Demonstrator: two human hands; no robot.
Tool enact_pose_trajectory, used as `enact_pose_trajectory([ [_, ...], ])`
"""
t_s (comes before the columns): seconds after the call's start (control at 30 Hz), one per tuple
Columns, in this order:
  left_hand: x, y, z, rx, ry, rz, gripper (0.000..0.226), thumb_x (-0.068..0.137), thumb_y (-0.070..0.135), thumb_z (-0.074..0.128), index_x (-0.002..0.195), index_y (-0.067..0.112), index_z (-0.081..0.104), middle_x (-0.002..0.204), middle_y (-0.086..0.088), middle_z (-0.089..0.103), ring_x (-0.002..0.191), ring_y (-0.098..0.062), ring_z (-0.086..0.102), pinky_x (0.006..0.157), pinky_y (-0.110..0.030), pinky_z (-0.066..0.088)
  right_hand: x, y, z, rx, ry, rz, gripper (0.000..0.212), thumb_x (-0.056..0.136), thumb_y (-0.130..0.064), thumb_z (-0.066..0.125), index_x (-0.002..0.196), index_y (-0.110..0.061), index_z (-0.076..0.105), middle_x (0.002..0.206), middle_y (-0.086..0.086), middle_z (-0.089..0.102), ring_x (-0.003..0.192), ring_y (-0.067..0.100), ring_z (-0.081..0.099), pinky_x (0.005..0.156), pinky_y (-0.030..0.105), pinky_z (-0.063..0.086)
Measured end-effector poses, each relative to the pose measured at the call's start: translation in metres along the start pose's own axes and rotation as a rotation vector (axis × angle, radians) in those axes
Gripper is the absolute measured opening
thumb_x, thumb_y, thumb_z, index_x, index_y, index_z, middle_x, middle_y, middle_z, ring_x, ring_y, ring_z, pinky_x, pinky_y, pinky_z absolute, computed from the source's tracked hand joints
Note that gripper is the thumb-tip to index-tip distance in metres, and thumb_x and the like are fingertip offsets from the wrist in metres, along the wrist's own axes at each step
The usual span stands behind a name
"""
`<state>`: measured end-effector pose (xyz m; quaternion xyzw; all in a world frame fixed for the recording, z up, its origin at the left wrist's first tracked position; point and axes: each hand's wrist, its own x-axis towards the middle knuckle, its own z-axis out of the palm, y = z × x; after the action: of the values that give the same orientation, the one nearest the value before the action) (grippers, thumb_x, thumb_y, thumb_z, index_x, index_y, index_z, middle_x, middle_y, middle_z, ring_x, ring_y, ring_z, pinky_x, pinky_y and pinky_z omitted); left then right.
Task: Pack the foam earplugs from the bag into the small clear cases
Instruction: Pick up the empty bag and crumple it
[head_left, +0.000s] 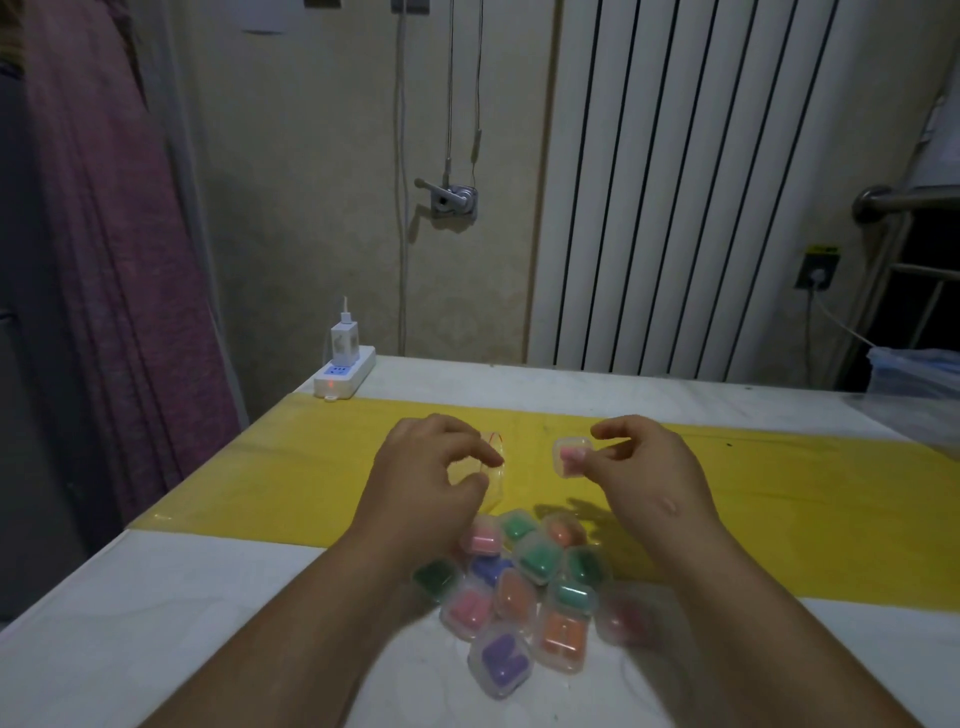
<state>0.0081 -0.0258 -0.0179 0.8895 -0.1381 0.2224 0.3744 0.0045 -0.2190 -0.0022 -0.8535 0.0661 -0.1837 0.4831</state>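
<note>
My right hand (644, 467) pinches a small clear case (571, 456) with pink earplugs inside, held just above the yellow strip (805, 499). My left hand (431, 467) hovers with curled fingers over a clear plastic bag (493, 470) lying on the strip; whether it grips the bag I cannot tell. Between my forearms lies a pile of several filled clear cases (524, 597) holding pink, green, orange, blue and purple earplugs.
The white table (156, 597) ends at the left edge, close to a purple curtain (104, 260). A white power strip with a charger (344, 371) sits at the far left corner. A radiator (675, 182) lines the wall; a plastic-covered bin (914, 371) stands far right.
</note>
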Motion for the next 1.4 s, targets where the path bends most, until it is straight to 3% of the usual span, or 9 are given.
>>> enact_pose_trajectory([
  [0.1, 0.0, -0.001, 0.002, 0.107, -0.107, 0.001, 0.033, 0.083, 0.012, 0.062, 0.086, 0.043, 0.075, 0.125, 0.024, 0.053, 0.124, -0.004, 0.033, 0.109, -0.034, 0.028, 0.003, 0.009, 0.004, -0.206, 0.026, 0.042, 0.021, 0.081, -0.041, 0.07, 0.095, -0.031, 0.057, 0.083, -0.009, 0.063, 0.078, 0.016, 0.061, 0.067, 0.034, 0.048],
  [0.27, 0.001, -0.003, 0.002, 0.144, -0.152, -0.055, 0.03, 0.085, 0.017, 0.06, 0.096, 0.042, 0.072, 0.131, 0.022, 0.052, 0.126, -0.005, 0.033, 0.109, -0.033, 0.026, 0.008, 0.019, 0.006, -0.392, 0.044, 0.091, 0.023, 0.081, -0.048, 0.066, 0.094, -0.03, 0.059, 0.089, -0.004, 0.066, 0.08, 0.022, 0.061, 0.065, 0.031, 0.046],
  [0.53, 0.0, -0.002, 0.002, 0.167, -0.143, -0.048, 0.036, 0.088, 0.013, 0.056, 0.099, 0.044, 0.071, 0.127, 0.019, 0.048, 0.124, -0.007, 0.031, 0.109, -0.032, 0.025, 0.013, 0.027, 0.015, -0.284, -0.022, 0.124, 0.024, 0.082, -0.049, 0.067, 0.082, -0.026, 0.06, 0.084, -0.004, 0.065, 0.081, 0.021, 0.06, 0.066, 0.031, 0.046],
  [0.73, 0.0, -0.003, 0.004, 0.285, -0.223, -0.091, 0.027, 0.091, 0.036, 0.055, 0.116, 0.039, 0.066, 0.137, 0.016, 0.044, 0.131, -0.009, 0.029, 0.107, -0.033, 0.021, 0.013, 0.025, 0.016, -0.364, -0.05, 0.079, 0.016, 0.092, -0.038, 0.056, 0.085, -0.026, 0.063, 0.086, -0.003, 0.065, 0.082, 0.022, 0.058, 0.068, 0.03, 0.044],
  [0.93, 0.002, -0.006, 0.001, 0.189, -0.025, -0.092, 0.051, 0.086, 0.03, 0.066, 0.135, 0.027, 0.053, 0.141, 0.01, 0.05, 0.131, -0.012, 0.037, 0.109, -0.028, 0.029, 0.006, 0.016, 0.02, -0.178, -0.035, -0.035, 0.011, 0.09, -0.025, 0.058, 0.08, -0.027, 0.063, 0.078, -0.015, 0.063, 0.077, 0.009, 0.06, 0.068, 0.029, 0.049],
  [1.07, 0.002, -0.006, -0.001, 0.113, 0.127, -0.05, 0.068, 0.082, 0.019, 0.073, 0.143, 0.028, 0.043, 0.142, 0.009, 0.046, 0.131, -0.012, 0.04, 0.109, -0.028, 0.034, -0.001, 0.012, 0.024, -0.044, -0.062, -0.08, 0.002, 0.085, -0.031, 0.062, 0.085, -0.03, 0.064, 0.086, -0.013, 0.066, 0.081, 0.016, 0.068, 0.073, 0.042, 0.058],
  [1.23, 0.004, -0.002, -0.007, -0.183, 0.378, -0.072, 0.044, 0.086, 0.003, 0.062, 0.122, 0.028, 0.063, 0.117, 0.009, 0.062, 0.1, -0.005, 0.059, 0.088, -0.026, 0.051, -0.012, -0.004, 0.023, -0.078, -0.093, -0.243, 0.04, 0.085, -0.037, 0.068, 0.122, -0.042, 0.055, 0.117, -0.016, 0.059, 0.089, 0.006, 0.06, 0.079, 0.038, 0.056],
  [1.33, 0.005, 0.004, -0.011, -0.504, 0.368, -0.186, 0.043, 0.087, -0.005, 0.054, 0.112, 0.028, 0.066, 0.107, 0.004, 0.068, 0.085, -0.014, 0.07, 0.075, -0.026, 0.059, -0.023, -0.016, 0.023, -0.024, -0.186, -0.302, 0.072, 0.08, -0.044, 0.072, 0.136, -0.061, 0.029, 0.129, -0.025, 0.042, 0.104, 0.001, 0.056, 0.083, 0.031, 0.054],
  [1.4, 0.005, 0.008, -0.014, -0.677, 0.341, -0.257, 0.041, 0.088, -0.01, 0.052, 0.106, 0.024, 0.066, 0.103, 0.005, 0.07, 0.075, -0.011, 0.072, 0.069, -0.025, 0.06, -0.029, -0.02, 0.025, 0.019, -0.248, -0.324, 0.079, 0.081, -0.043, 0.072, 0.134, -0.069, 0.019, 0.13, -0.027, 0.039, 0.105, 0.002, 0.059, 0.087, 0.033, 0.054],
])
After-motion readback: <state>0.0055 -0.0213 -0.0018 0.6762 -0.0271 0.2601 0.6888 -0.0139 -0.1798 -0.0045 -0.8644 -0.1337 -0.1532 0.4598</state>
